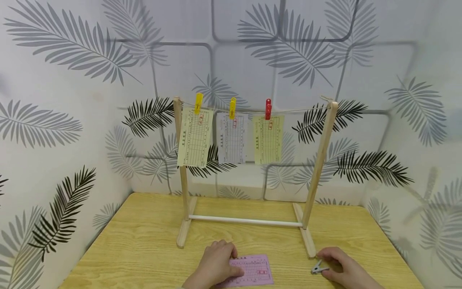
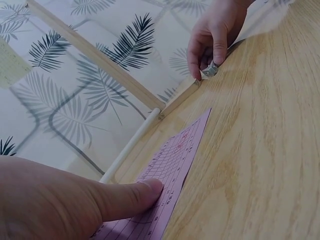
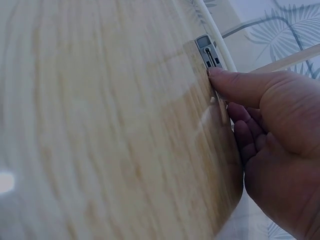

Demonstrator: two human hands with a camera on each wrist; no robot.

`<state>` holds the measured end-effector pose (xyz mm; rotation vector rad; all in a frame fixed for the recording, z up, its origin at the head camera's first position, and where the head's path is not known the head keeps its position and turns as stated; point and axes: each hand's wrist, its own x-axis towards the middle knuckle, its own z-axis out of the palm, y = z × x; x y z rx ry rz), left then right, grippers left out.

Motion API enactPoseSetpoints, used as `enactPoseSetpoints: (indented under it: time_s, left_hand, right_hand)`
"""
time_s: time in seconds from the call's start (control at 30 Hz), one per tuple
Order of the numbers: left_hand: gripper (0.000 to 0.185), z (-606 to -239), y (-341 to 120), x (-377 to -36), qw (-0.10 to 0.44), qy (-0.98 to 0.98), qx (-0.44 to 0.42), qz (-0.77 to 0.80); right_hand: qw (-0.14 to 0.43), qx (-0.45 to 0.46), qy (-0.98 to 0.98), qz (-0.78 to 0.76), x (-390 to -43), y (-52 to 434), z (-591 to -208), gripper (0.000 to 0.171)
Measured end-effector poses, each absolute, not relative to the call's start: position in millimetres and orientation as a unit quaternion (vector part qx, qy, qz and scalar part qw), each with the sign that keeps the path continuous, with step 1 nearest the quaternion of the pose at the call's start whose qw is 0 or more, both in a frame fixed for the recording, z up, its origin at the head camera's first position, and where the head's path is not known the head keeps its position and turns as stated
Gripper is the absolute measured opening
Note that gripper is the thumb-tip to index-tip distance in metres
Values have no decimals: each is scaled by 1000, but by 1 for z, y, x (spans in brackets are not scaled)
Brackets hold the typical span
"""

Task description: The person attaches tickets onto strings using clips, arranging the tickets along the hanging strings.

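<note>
A pink printed slip (image 1: 254, 269) lies on the wooden table, with a red stamp near its right end. My left hand (image 1: 213, 263) holds the slip by its left part, the thumb (image 2: 132, 199) flat on top and the other fingers by its far edge. To the right, my right hand (image 1: 344, 267) pinches a grey clothespin (image 1: 317, 268) by one end, low over the table. In the right wrist view the thumb covers the near end of the clothespin (image 3: 207, 50), and the index finger is mostly hidden behind it.
Behind the hands stands a wooden rack (image 1: 319, 168) with a white crossbar (image 1: 245, 220). From its string hang a light yellow-green slip (image 1: 195, 140), a white slip (image 1: 232, 140) and another yellow-green slip (image 1: 268, 142), under two yellow clothespins (image 1: 199, 103) and a red one (image 1: 268, 109).
</note>
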<state>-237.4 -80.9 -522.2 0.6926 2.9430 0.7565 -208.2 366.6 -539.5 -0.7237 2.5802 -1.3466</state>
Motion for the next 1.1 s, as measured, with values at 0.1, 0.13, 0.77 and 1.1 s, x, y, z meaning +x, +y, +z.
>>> enactPoseSetpoints:
  time_s: [0.1, 0.13, 0.77, 1.1]
  left_hand:
    - [41, -524, -81, -237, 9, 944, 223, 243]
    - [42, -524, -81, -238, 10, 944, 223, 244]
    - [36, -520, -83, -238, 15, 938, 229, 259]
    - [42, -521, -85, -240, 5, 932, 239, 271]
  right_hand:
    - [72, -245, 861, -439, -209, 368, -540, 36]
    - [76, -244, 861, -441, -210, 369, -540, 36]
    - [130, -195, 853, -466, -214, 376, -535, 35]
    - [115, -208, 860, -452, -214, 377, -538, 31]
